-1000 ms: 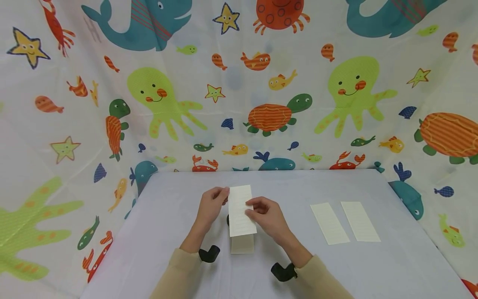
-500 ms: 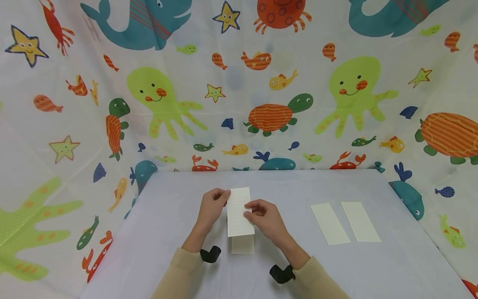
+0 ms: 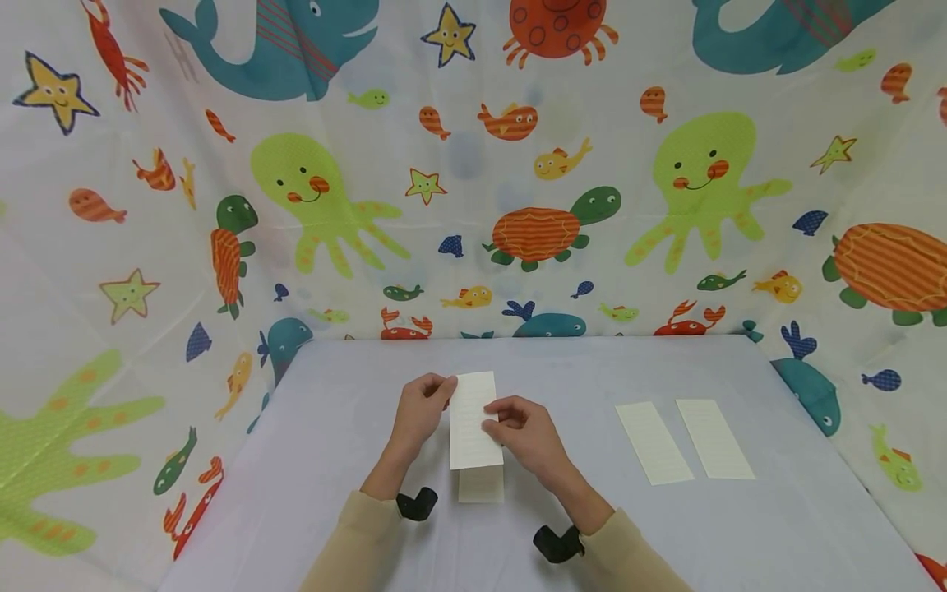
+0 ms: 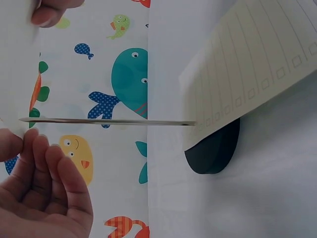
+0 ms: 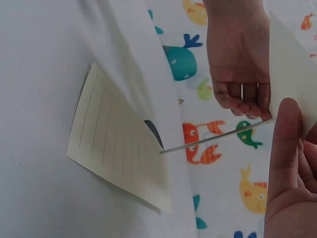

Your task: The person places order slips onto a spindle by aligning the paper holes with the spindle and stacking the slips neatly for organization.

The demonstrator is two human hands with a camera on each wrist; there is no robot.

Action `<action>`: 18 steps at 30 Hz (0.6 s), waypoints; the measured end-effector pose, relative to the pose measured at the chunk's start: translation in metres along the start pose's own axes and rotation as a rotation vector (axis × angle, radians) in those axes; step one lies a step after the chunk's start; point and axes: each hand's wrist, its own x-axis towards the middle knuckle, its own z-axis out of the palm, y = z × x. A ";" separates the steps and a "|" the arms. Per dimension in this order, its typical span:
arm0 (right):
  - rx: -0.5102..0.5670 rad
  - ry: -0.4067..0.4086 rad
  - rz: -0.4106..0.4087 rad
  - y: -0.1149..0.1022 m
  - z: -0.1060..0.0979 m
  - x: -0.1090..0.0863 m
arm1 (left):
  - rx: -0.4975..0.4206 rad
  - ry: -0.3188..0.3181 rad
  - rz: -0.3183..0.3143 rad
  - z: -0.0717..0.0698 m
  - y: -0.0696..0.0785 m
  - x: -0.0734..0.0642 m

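Note:
In the head view, a pale lined sheet of paper (image 3: pixel 473 423) is held raised above the table. My left hand (image 3: pixel 419 409) pinches it near its upper left corner. On the right edge, my right hand (image 3: pixel 528 432) pinches it between thumb and fingers. Below it, a second lined sheet (image 3: pixel 481 485) shows only its near end. In the left wrist view that lower sheet (image 4: pixel 237 79) slants over a black rounded object (image 4: pixel 215 151), mostly hidden. A thin pale strip (image 4: pixel 114 122), edge-on, spans between the two sheets; its kind cannot be told.
Two more pale paper sheets, one nearer (image 3: pixel 654 442) and one farther right (image 3: pixel 714 438), lie flat on the white table (image 3: pixel 333 362). Black wrist mounts (image 3: pixel 418 503) sit at both sleeves. A sea-animal printed cloth (image 3: pixel 459 181) encloses the back and sides.
The raised sheet has shifted slightly left and down with both hands still pinching it. The dark object showing at its left edge is now nearly covered. The loose sheets stay put.

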 end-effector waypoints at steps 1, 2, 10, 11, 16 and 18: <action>0.008 -0.003 -0.001 -0.001 0.000 -0.001 | 0.000 0.000 -0.002 0.000 0.000 0.000; 0.014 -0.006 -0.002 -0.001 0.000 -0.001 | -0.001 0.000 -0.004 0.000 -0.001 0.000; 0.042 -0.012 -0.021 -0.006 -0.002 -0.004 | -0.005 0.002 -0.013 0.002 -0.001 0.003; 0.041 -0.010 -0.022 -0.006 -0.002 -0.004 | -0.006 0.003 -0.012 0.002 0.000 0.003; 0.043 -0.009 -0.021 -0.005 -0.002 -0.004 | -0.008 0.002 -0.002 0.002 0.000 0.003; 0.044 -0.009 -0.022 -0.005 -0.002 -0.004 | -0.008 0.003 0.000 0.003 0.000 0.002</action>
